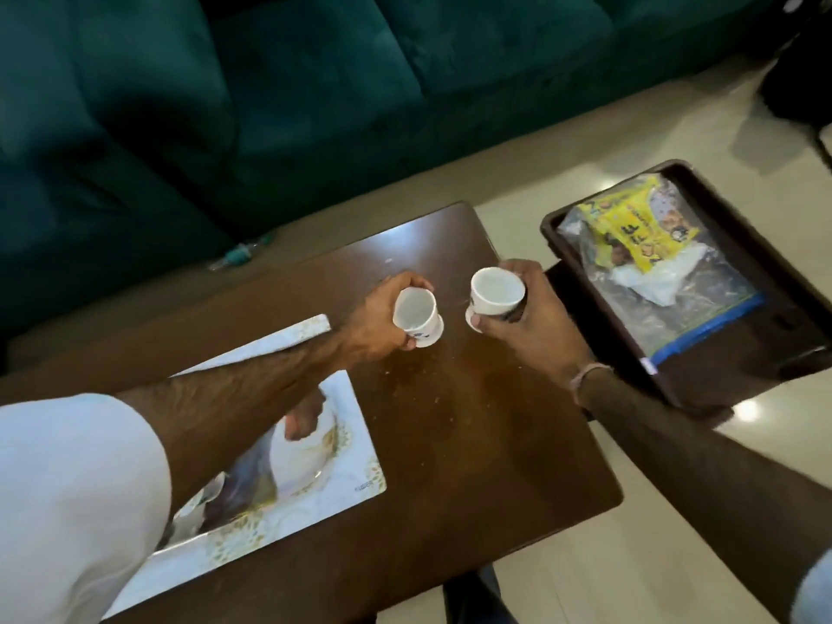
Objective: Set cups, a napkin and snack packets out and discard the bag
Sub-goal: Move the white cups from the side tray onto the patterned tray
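Observation:
My left hand (373, 322) grips a small white paper cup (416, 316), tilted with its mouth toward me, just above the dark wooden table (472, 421). My right hand (526, 322) holds a second white paper cup (495, 292), tilted too, near the table's right edge. The two cups are apart, side by side. On a dark brown tray (738, 227) to the right lies a clear zip bag (693, 304) with a yellow snack packet (639, 222) and a white napkin (653, 281) inside.
A printed placemat (315, 479) lies on the table's left half, partly under my left arm. A teal sofa (270, 105) runs along the far side. Beige tiled floor (675, 511) shows to the right. A small plastic object (243, 254) lies by the sofa base.

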Demonstrator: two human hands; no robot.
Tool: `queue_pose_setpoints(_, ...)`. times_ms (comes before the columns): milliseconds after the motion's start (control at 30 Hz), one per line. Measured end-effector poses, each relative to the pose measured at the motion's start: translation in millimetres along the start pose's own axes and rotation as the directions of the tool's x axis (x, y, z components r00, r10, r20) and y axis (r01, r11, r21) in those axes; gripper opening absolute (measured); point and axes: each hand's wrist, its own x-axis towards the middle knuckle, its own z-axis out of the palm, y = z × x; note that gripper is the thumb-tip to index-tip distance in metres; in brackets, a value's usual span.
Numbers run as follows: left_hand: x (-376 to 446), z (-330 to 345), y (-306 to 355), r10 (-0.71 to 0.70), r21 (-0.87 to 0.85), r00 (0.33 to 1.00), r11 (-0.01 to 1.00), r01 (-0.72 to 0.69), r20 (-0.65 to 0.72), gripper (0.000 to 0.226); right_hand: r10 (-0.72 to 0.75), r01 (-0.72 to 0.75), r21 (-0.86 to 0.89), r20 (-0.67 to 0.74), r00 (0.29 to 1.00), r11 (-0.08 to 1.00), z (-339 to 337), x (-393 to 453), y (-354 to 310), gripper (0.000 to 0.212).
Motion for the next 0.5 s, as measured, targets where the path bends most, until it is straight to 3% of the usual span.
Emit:
queue_pose_setpoints(167,-37.0,-53.6,-55.3,-0.024,0.182,0.999,0.983,0.031,-0.040,0.075,0.054,-0.053,-0.020,0.096,0.994,0.998,83.0,-35.3,-30.0,0.071)
queue_pose_setpoints(267,-57.0,-76.8,-85.5,-0.002,0.286,1.000,0.958,0.009,-0.026,0.067,0.072,-0.065,-0.048,0.157,0.985,0.997,131.7,-56.8,-41.4,0.072)
queue_pose_setpoints(500,-111.6,-113.4,-157.4,-0.008,0.292,0.998,0.956,-0.012,0.065,0.056,0.115,-0.064,-0.188,0.277,0.954,0.980,233.8,-104.8,-52.7,0.080)
